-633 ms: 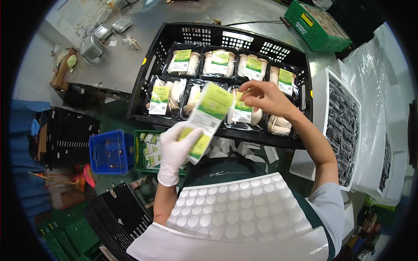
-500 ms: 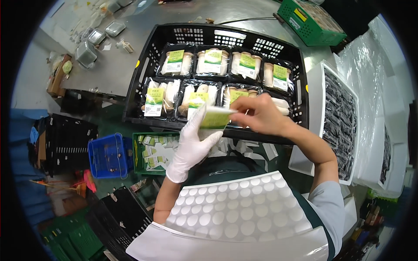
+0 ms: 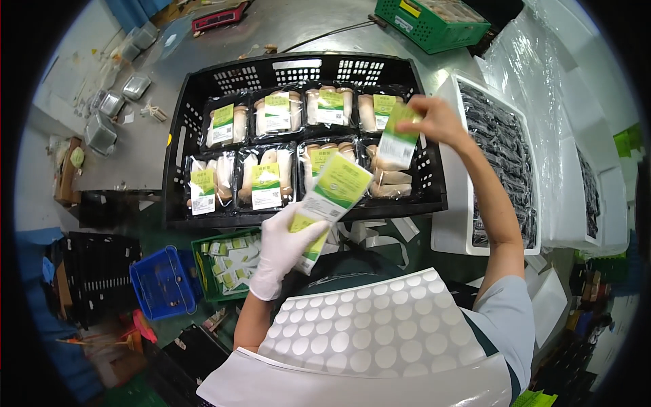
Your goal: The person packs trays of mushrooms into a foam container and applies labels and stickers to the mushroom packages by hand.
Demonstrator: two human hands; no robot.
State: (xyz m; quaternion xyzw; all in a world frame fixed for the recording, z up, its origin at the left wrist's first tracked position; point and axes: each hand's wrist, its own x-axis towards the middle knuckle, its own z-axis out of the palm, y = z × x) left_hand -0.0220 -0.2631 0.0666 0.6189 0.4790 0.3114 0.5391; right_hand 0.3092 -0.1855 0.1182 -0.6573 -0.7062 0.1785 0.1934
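My left hand [image 3: 274, 252], in a white glove, is closed around a bunch of green-and-white labels [image 3: 336, 183] in front of the crate. Between the fingers and thumb of my bare right hand [image 3: 434, 122] is a single label [image 3: 397, 144], slightly blurred. It hangs over the front-right mushroom pack [image 3: 391, 184] and hides part of it. Two rows of black trays of thick pale mushrooms, wrapped in clear film, lie in a black crate [image 3: 296, 72]. The other packs, such as the front-left one [image 3: 202, 183], bear the same kind of label.
White foam boxes with dark wrapped packs [image 3: 498, 156] stand on the right. A green crate [image 3: 434, 24] sits at the back. Lower left are a blue basket [image 3: 163, 285] and a green bin of labels [image 3: 227, 268]. A white sheet with round spots [image 3: 359, 325] lies before me.
My right hand has moved right and away from my left, carrying one label over the front-right pack. The whole view has shifted, so the crate appears further left.
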